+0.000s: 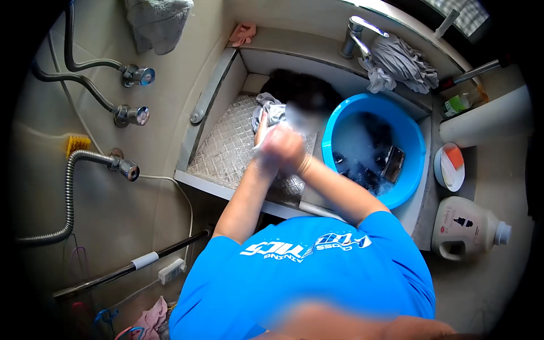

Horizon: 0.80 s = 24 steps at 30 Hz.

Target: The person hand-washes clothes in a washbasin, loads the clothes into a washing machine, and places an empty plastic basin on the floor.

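Note:
My left hand [264, 136] and my right hand [288, 148] meet over the ridged washboard floor [224, 147] of the sink. Light grey wet cloth [266, 110] is bunched at my hands, and its end sticks out above my left fingers. My hands are pressed together on this cloth, partly smeared by motion. Dark cloth [300, 90] lies behind them at the sink's back wall. Just right of my hands stands a blue basin [418, 156] with cloudy, soapy water and dark cloth in it.
Behind the sink is a faucet [352, 39] with grey cloth [405, 65] beside it. On the right are a white bowl [449, 170] and a large detergent bottle [464, 226]. Wall valves [133, 115] and a metal hose [69, 192] are at the left.

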Available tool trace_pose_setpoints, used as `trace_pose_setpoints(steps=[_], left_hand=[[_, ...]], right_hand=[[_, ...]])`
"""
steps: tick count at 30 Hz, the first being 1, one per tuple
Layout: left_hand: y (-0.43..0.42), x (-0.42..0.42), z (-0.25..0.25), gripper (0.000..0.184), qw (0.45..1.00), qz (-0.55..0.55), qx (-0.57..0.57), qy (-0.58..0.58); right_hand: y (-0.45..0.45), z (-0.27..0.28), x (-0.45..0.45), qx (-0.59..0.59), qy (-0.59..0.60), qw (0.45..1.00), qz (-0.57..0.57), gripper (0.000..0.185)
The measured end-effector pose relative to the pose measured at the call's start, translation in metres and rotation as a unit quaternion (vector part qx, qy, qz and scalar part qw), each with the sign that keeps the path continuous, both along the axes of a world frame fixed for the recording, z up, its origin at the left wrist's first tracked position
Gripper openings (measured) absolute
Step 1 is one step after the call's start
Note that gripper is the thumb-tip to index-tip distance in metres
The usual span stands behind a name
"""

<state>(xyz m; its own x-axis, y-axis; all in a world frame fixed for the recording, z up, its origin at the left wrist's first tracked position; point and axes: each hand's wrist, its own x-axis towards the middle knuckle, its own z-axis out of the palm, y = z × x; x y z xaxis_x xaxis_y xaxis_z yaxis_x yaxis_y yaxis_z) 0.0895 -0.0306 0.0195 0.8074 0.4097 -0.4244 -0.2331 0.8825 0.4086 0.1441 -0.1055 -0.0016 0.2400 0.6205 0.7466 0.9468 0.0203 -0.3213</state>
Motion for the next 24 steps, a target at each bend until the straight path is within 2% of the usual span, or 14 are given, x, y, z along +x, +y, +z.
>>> trace_pose_setpoints(steps=[2,4,6,9,10,11,16,17,18,20,21,22,23,24], left_hand=[[-0.012,-0.003,-0.003,0.041,0.999,0.024,0.025,0.004],[-0.018,0.002,-0.017,0.037,0.995,0.035,0.097,-0.012],[-0.008,-0.008,-0.012,0.035,0.997,0.022,0.071,-0.016],[0.020,-0.025,0.015,0.035,0.995,-0.062,0.074,-0.016],[0.025,-0.030,0.020,0.033,0.995,-0.086,0.053,0.025],[0.032,-0.034,0.011,0.030,0.989,-0.138,0.043,0.010],[0.011,-0.021,-0.026,0.034,0.983,-0.036,0.137,-0.119],[-0.013,-0.012,0.024,0.035,0.990,0.019,0.130,0.051],[-0.011,-0.008,0.003,0.036,0.999,-0.006,0.033,0.031],[-0.007,0.000,-0.011,0.031,0.993,-0.036,0.100,0.049],[-0.012,0.001,0.028,0.029,0.993,-0.032,0.022,0.112],[-0.004,-0.001,0.020,0.036,0.997,-0.017,0.002,0.070],[0.007,-0.005,0.018,0.040,0.997,-0.068,0.033,-0.018],[0.014,-0.008,0.016,0.044,0.985,-0.120,0.063,-0.106]], right_hand=[[0.003,-0.026,0.056,0.050,0.051,0.997,-0.010,0.022],[-0.001,-0.012,0.073,-0.153,0.082,0.984,-0.047,0.025],[0.015,-0.102,0.085,0.044,0.162,0.986,0.016,0.022],[-0.021,0.048,0.035,-0.064,0.124,0.990,0.037,0.017],[-0.025,0.085,0.011,-0.071,0.271,0.959,0.053,0.017],[-0.022,0.097,-0.003,-0.059,0.136,0.978,0.145,0.020],[0.011,0.051,-0.009,0.095,0.045,0.986,0.133,0.006],[0.014,0.048,0.018,0.017,0.017,1.000,0.020,0.007],[0.015,0.043,0.045,-0.060,-0.011,0.994,-0.093,0.009],[0.015,0.028,0.063,-0.072,0.328,0.934,-0.125,0.016],[0.023,0.004,0.063,-0.039,0.030,0.992,-0.120,0.019],[0.020,0.011,0.041,0.100,0.179,0.979,0.005,0.017],[0.005,0.057,0.006,0.045,0.211,0.976,-0.035,0.011],[0.007,0.051,-0.011,0.090,0.106,0.990,-0.010,0.011]])
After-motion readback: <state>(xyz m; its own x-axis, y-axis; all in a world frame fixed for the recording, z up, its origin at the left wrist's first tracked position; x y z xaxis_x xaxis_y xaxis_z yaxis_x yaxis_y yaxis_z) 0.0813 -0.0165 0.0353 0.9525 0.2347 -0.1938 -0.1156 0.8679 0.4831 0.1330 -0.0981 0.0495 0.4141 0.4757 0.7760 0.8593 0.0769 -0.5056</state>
